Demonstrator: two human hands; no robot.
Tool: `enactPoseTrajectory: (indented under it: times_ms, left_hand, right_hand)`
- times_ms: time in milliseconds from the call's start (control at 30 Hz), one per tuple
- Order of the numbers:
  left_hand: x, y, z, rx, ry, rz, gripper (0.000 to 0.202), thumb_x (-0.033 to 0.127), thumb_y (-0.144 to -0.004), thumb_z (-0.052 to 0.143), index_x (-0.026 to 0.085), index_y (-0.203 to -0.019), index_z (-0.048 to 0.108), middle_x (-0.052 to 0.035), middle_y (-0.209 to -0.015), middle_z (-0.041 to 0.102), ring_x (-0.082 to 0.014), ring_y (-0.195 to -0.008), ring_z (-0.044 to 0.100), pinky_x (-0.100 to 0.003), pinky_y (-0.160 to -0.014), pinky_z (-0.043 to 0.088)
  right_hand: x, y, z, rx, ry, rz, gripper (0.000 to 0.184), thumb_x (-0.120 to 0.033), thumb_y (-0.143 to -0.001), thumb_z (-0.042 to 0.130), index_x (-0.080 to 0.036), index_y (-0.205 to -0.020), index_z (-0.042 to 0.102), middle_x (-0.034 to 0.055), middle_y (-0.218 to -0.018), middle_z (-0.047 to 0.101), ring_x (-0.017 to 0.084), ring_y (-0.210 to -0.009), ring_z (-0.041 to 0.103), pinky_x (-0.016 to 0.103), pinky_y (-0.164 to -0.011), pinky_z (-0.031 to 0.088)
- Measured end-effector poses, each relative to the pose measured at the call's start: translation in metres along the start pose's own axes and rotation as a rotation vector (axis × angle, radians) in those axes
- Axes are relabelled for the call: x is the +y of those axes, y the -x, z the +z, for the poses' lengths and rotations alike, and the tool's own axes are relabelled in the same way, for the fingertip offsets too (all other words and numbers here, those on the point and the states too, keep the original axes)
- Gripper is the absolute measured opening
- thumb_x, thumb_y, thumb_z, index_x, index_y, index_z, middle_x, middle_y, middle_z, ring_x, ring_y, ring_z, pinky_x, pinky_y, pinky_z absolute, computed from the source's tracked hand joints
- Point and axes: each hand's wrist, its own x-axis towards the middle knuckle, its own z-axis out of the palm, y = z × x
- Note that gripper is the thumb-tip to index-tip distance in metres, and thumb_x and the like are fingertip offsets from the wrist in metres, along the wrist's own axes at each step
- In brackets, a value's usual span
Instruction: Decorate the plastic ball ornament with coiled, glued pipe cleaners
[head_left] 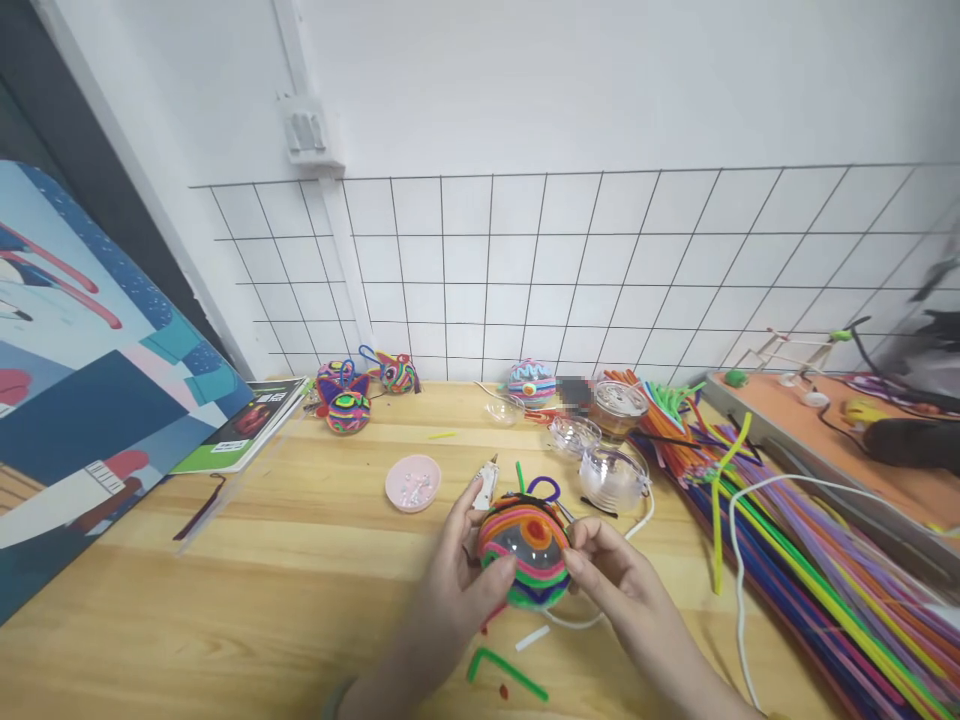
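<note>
I hold a clear ball wrapped in coloured pipe cleaners [525,550] between both hands above the wooden table [300,560]. My left hand [461,580] cups its left side with the thumb across the front. My right hand [611,565] pinches its right edge with curled fingers. A purple loop and a green stub stick up from the top of the ball. A white glue gun [486,482] lies just behind my left fingers. A bent green pipe cleaner piece [504,673] lies on the table below the ball.
A large heap of coloured pipe cleaners [810,540] fills the right side. Clear plastic half-shells [611,477], a pink dish [412,483] and finished wrapped balls [346,408] sit further back. A wire grid stands against the wall. A painted board [90,400] leans at the left.
</note>
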Motion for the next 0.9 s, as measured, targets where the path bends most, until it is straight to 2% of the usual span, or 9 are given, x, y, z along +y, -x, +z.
enactPoseTrajectory:
  times_ms: [133,200,300,533,600,667,733,800,900]
  left_hand:
    - [0.008,0.0,0.001,0.073,0.084,-0.098,0.06,0.041,-0.082,0.064,0.019,-0.135,0.049,-0.0148,-0.127,0.062,-0.0296,-0.118,0.057,-0.041,-0.1,0.045]
    - [0.012,0.0,0.002,0.086,0.12,-0.157,0.05,0.042,-0.081,0.066,0.018,-0.124,0.06,-0.0141,-0.121,0.066,-0.03,-0.113,0.06,-0.042,-0.098,0.046]
    - [0.016,-0.001,0.004,0.08,0.148,-0.194,0.042,0.042,-0.076,0.071,0.018,-0.111,0.068,-0.012,-0.11,0.072,-0.0297,-0.107,0.064,-0.043,-0.096,0.048]
    - [0.013,-0.002,0.003,0.09,0.188,-0.203,0.04,0.04,-0.074,0.074,0.018,-0.108,0.068,-0.0116,-0.104,0.073,-0.027,-0.098,0.068,-0.041,-0.09,0.051]
    - [0.012,-0.002,0.003,0.094,0.205,-0.197,0.041,0.039,-0.074,0.075,0.018,-0.108,0.068,-0.0121,-0.107,0.073,-0.0267,-0.098,0.068,-0.039,-0.088,0.052]
    - [0.01,-0.001,0.002,0.094,0.227,-0.177,0.039,0.037,-0.074,0.075,0.018,-0.108,0.068,-0.0118,-0.11,0.072,-0.0259,-0.1,0.067,-0.037,-0.088,0.052]
    - [0.008,-0.001,0.002,0.086,0.256,-0.153,0.036,0.035,-0.075,0.075,0.019,-0.107,0.069,-0.011,-0.111,0.072,-0.0248,-0.102,0.066,-0.036,-0.089,0.051]
    - [0.007,-0.001,0.002,0.074,0.281,-0.141,0.034,0.034,-0.076,0.074,0.02,-0.106,0.069,-0.0104,-0.111,0.072,-0.0243,-0.102,0.066,-0.036,-0.088,0.051]
    - [0.007,0.0,0.002,0.056,0.303,-0.125,0.034,0.034,-0.076,0.074,0.021,-0.106,0.069,-0.01,-0.11,0.072,-0.0242,-0.101,0.067,-0.035,-0.087,0.051]
  right_hand:
    - [0.001,-0.002,-0.003,-0.014,-0.031,0.014,0.035,-0.053,-0.08,0.065,-0.022,-0.077,0.051,-0.0024,-0.066,0.051,0.013,-0.059,0.049,0.025,-0.057,0.045]
    - [0.002,-0.003,-0.003,-0.008,-0.04,0.016,0.036,-0.055,-0.078,0.066,-0.022,-0.076,0.051,-0.0021,-0.067,0.051,0.014,-0.059,0.05,0.025,-0.056,0.047]
    - [0.003,-0.004,-0.003,0.005,-0.027,0.009,0.037,-0.056,-0.077,0.067,-0.022,-0.076,0.053,-0.0019,-0.067,0.051,0.014,-0.059,0.051,0.025,-0.055,0.048]
    - [0.008,-0.003,-0.002,0.012,-0.081,-0.029,0.031,-0.051,-0.08,0.067,-0.023,-0.08,0.055,-0.002,-0.067,0.054,0.013,-0.058,0.054,0.024,-0.055,0.049]
    - [0.01,-0.004,-0.002,0.026,-0.112,-0.041,0.028,-0.049,-0.079,0.069,-0.024,-0.088,0.058,0.0002,-0.075,0.061,0.015,-0.064,0.06,0.025,-0.058,0.052]
    - [0.011,-0.004,-0.003,0.037,-0.119,-0.039,0.033,-0.049,-0.078,0.07,-0.026,-0.1,0.06,0.0052,-0.095,0.067,0.019,-0.078,0.066,0.03,-0.066,0.056]
    - [0.012,-0.004,-0.004,0.033,-0.102,-0.031,0.041,-0.051,-0.077,0.07,-0.027,-0.109,0.06,0.0099,-0.113,0.067,0.024,-0.093,0.068,0.036,-0.074,0.058]
    - [0.012,-0.005,-0.006,0.012,-0.086,-0.036,0.042,-0.052,-0.079,0.067,-0.028,-0.113,0.06,0.0113,-0.118,0.066,0.026,-0.098,0.067,0.038,-0.077,0.058]
    - [0.009,-0.004,-0.007,-0.049,-0.058,-0.078,0.038,-0.052,-0.084,0.062,-0.029,-0.114,0.06,0.0104,-0.115,0.069,0.025,-0.099,0.068,0.039,-0.081,0.058]
